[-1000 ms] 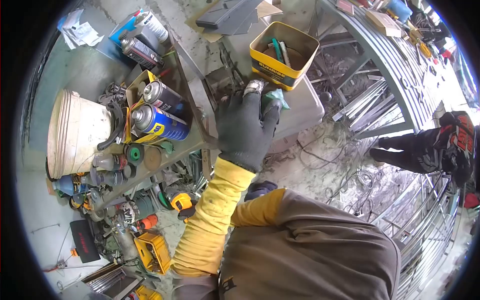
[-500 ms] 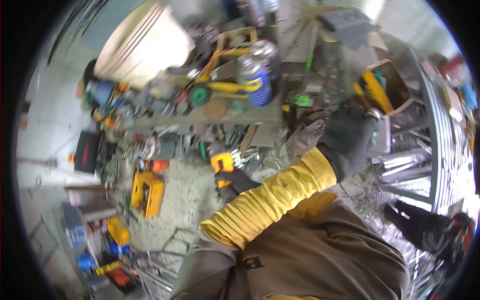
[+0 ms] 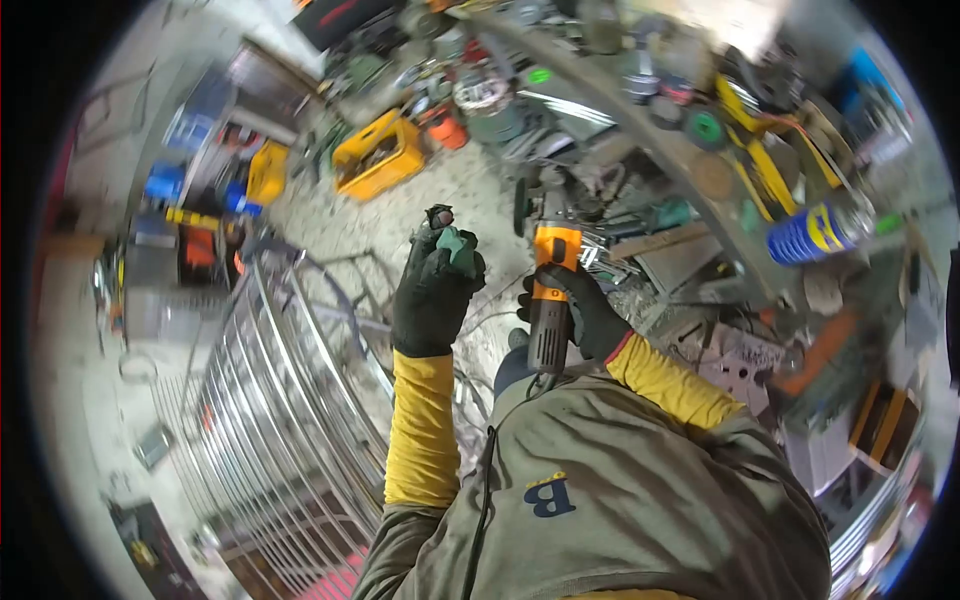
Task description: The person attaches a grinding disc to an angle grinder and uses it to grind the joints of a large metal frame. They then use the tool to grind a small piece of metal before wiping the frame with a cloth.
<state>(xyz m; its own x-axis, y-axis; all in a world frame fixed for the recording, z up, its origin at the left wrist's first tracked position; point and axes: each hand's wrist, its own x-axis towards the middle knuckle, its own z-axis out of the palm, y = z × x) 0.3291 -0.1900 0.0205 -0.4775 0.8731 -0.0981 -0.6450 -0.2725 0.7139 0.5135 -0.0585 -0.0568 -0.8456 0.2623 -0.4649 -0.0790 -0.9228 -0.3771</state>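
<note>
My right hand (image 3: 590, 315), in a black glove, grips an orange and dark grey angle grinder (image 3: 556, 255). Its head points away from me, and a dark disc shows edge-on at the head's left side. A cord runs from the grinder's rear across my clothing. My left hand (image 3: 432, 300), also in a black glove, is raised left of the grinder and apart from it. Its fingers look curled in, with a small green piece (image 3: 459, 252) among them. A torn-looking tip shows at the top of that glove. What this hand holds cannot be made out.
Left of me stands a rack of metal bars (image 3: 290, 350). A yellow crate (image 3: 380, 155) and an orange container (image 3: 443, 127) are on the floor ahead. The cluttered workbench (image 3: 690, 185) at right carries a blue spray can (image 3: 815, 235), with scrap metal beneath it.
My left hand has come back from the box at the right to the left side. The grinder, in my right hand throughout, is now fully visible. My view has turned left.
</note>
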